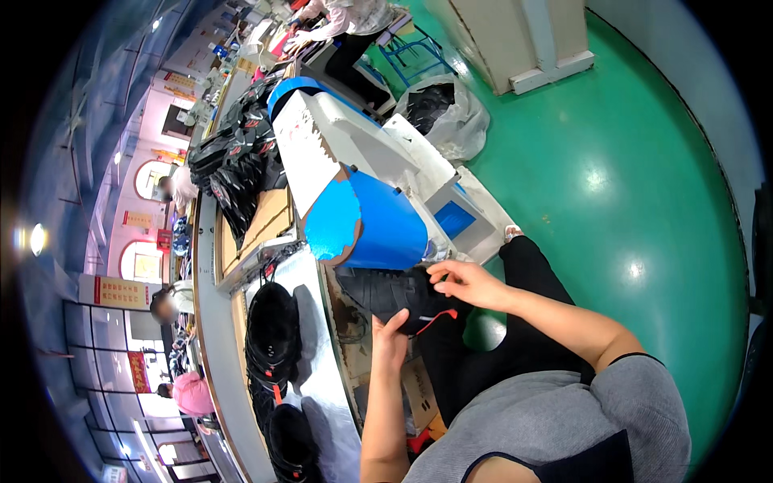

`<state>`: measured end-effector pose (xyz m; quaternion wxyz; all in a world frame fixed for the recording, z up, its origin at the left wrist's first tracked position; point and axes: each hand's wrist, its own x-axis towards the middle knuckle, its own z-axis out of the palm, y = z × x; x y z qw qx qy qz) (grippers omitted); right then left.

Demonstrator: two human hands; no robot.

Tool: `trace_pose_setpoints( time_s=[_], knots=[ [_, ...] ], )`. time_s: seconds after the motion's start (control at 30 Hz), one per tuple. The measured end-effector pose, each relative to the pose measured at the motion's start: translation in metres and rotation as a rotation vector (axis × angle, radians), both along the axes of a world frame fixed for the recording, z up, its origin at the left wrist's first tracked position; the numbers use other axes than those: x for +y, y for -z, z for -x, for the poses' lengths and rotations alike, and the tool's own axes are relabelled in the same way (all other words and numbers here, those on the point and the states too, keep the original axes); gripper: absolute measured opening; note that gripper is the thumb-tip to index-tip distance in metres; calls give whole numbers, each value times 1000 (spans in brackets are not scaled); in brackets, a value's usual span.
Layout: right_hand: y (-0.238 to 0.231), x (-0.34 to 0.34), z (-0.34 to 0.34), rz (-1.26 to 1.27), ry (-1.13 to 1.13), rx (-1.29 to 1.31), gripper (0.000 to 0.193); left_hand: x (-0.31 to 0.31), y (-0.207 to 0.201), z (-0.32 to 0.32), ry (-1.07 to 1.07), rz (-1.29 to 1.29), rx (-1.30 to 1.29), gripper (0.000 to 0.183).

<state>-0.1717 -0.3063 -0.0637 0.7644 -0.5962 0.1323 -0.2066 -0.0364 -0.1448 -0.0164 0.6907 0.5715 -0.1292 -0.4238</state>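
Note:
A black shoe (378, 291) with a red loop or pull tab (439, 320) is tilted over my lap, just below the blue end of a machine. My left hand (390, 336) grips its near side, thumb on top and the other fingers mostly hidden beneath. At the shoe's right edge is my right hand (469, 283), its thumb and forefinger curled close together against the black material. Whatever lies between those fingertips is too small to tell.
A white and blue machine (370, 221) stands just beyond my hands. Black shoes (272, 326) line the table (322, 378) at left; a heap of black shoe parts (241, 153) lies farther off. A plastic bag (463, 121) of black pieces rests on the green floor. Other people sit beyond.

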Motion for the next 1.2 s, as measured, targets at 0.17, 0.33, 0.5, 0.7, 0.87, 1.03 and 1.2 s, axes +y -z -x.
trace_pose_setpoints(
  time_s=[0.17,0.33,0.5,0.7,0.87,1.03,1.2],
  knots=[
    [23,-12,-29,-222,54,163,36,-37,19,0,66,-61,-68,48],
    [33,-10,-24,-367,159,101,31,-52,40,12,-40,-117,-96,39],
    [21,-7,-33,-542,242,23,20,-73,35,-15,-151,-198,-163,28],
    [21,-16,-44,-525,318,8,18,-88,39,-38,-102,-199,126,36],
    [32,-26,-32,-397,296,34,20,-88,42,3,-246,-99,113,33],
    [32,-16,-26,-196,315,61,16,-78,27,-7,-54,-166,-138,33],
    [47,22,-9,-77,250,113,10,-22,30,16,24,-47,-50,52]
  ],
)
